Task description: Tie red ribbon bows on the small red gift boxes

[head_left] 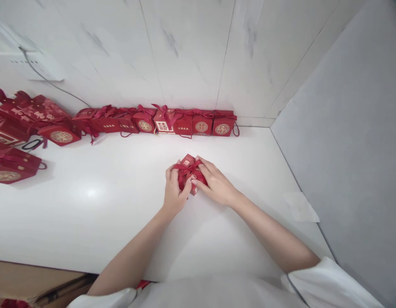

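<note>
A small red gift box point(187, 161) with pale printed characters rests on the white table in front of me. Red ribbon point(186, 170) crosses its top and is tied in a bow. My left hand point(176, 188) grips the box from the left, fingers curled round that side and thumb near the front. From the right, my right hand point(215, 182) closes on it, thumb on top by the bow and fingers along the far side. The two thumbs nearly meet. Parts of the box's sides are hidden behind my fingers.
A row of similar red boxes point(201, 127) stands along the marbled wall. More red boxes point(16, 162) cluster at the left, with a black-handled loop point(32, 144) among them. A grey panel point(355, 141) borders the white table point(88, 222) on the right. Cardboard point(31, 278) lies below the front edge.
</note>
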Available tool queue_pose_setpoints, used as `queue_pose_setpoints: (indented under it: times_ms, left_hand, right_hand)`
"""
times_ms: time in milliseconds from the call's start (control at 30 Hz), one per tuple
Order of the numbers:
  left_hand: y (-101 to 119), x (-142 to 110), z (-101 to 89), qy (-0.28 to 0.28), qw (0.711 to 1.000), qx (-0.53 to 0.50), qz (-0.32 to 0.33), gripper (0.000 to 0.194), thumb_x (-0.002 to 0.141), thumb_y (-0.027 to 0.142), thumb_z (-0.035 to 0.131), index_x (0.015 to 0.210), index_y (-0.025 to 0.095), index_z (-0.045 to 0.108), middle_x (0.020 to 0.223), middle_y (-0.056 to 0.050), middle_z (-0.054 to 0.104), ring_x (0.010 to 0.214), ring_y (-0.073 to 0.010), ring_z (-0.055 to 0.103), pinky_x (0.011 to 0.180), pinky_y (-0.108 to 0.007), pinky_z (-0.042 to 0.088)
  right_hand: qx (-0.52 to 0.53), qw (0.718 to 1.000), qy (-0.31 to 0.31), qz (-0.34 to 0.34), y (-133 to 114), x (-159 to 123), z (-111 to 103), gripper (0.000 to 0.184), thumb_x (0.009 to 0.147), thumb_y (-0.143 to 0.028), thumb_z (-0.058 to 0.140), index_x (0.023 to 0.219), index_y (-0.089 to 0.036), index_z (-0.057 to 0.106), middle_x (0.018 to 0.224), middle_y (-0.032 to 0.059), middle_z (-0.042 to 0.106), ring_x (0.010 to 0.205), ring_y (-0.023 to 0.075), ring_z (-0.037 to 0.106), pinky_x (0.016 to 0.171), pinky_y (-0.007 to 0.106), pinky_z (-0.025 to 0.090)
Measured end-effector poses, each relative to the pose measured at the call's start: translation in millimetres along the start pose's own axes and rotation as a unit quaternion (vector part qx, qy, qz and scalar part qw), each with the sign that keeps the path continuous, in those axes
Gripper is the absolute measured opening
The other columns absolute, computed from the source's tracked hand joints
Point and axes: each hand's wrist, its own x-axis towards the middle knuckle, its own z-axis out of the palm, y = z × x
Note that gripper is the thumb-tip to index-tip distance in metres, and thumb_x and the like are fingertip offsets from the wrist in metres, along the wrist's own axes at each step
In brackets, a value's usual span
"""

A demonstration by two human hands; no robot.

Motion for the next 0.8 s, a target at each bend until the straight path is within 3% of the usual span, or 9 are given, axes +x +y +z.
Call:
queue_pose_setpoints:
  times_ms: [133,467,700,800]
  left_hand:
    - [-1,-4,3.9,0.018,1.0,0.016,-0.003,0.044,0.093,0.033,0.051,0.135,0.021,0.045,0.14,-0.014,0.04,0.135,-0.0274,0.041,0.11,-0.047,0.039]
    - [4,0,-2.4,0.023,0.994,0.101,-0.033,0.06,0.086,0.034,0.059,0.143,0.024,0.044,0.131,-0.012,0.047,0.126,-0.0273,0.049,0.109,-0.046,0.04]
    - [-2,5,-5.4,0.016,1.0,0.022,0.0,0.048,0.09,0.031,0.055,0.136,0.02,0.046,0.138,-0.014,0.043,0.135,-0.0273,0.042,0.113,-0.046,0.037]
    - [-3,6,-5.0,0.013,1.0,-0.007,0.005,0.044,0.09,0.031,0.057,0.132,0.02,0.049,0.139,-0.014,0.043,0.139,-0.0278,0.038,0.114,-0.047,0.036]
  right_hand:
    - [-0.044,0.999,-0.005,0.016,-1,0,-1,0.056,0.099,-0.053,0.035,0.137,-0.014,0.047,0.157,0.0157,0.032,0.147,0.0237,0.027,0.117,0.047,0.028]
    - [-0.181,0.982,0.027,0.043,2,-6,-4,0.054,0.102,-0.05,0.024,0.138,-0.018,0.05,0.151,0.0131,0.042,0.143,0.0252,0.035,0.119,0.059,0.005]
    - [-0.15,0.987,-0.018,0.052,-2,-4,-5,0.059,0.101,-0.054,0.025,0.143,-0.017,0.042,0.156,0.0133,0.033,0.147,0.026,0.028,0.119,0.057,0.015]
    - [-0.131,0.989,-0.034,0.054,-4,-5,-7,0.06,0.1,-0.055,0.027,0.144,-0.016,0.041,0.158,0.0153,0.03,0.145,0.027,0.031,0.118,0.054,0.022]
